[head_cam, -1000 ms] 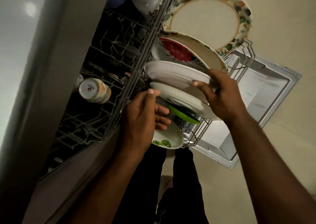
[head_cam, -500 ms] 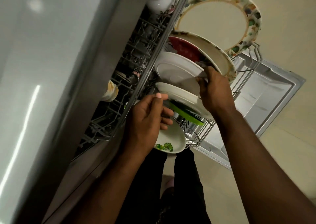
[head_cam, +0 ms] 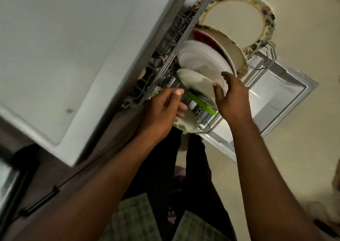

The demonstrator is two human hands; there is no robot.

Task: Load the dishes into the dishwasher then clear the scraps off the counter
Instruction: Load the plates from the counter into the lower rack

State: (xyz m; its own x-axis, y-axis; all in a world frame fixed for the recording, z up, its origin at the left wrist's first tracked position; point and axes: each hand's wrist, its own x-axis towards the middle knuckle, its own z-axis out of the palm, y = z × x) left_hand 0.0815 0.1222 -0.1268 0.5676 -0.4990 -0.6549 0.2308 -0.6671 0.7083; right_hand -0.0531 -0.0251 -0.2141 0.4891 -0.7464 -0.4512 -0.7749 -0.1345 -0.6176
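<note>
**Two hands at the lower rack, plates slotted on edge**

Two hands work at the pulled-out grey wire rack of the dishwasher, seen from my head view. My right hand has slid, over the last second, from the rim of the upper plain white plate down to the smaller white plate in front of it; thumb and fingers now lie spread and nearly straight against that plate's edge, steadying it and not clamped on it. My left hand remains curled round the small white bowl with green leaf print at the rack's near corner. My view has swung left, so the pale grey surface above the machine now fills much of the picture and the upper basket is largely hidden.

Behind the white plates stand a cream plate with a red flower and a large cream plate with a multicoloured patterned rim, all on edge. A thin bright-green flat item lies between the hands; I cannot tell what it is. The open steel door lies flat beneath.

I judge that loading is well advanced: the bowl is not yet released, and clearing scraps remains. No brand, label or writing is legible.
</note>
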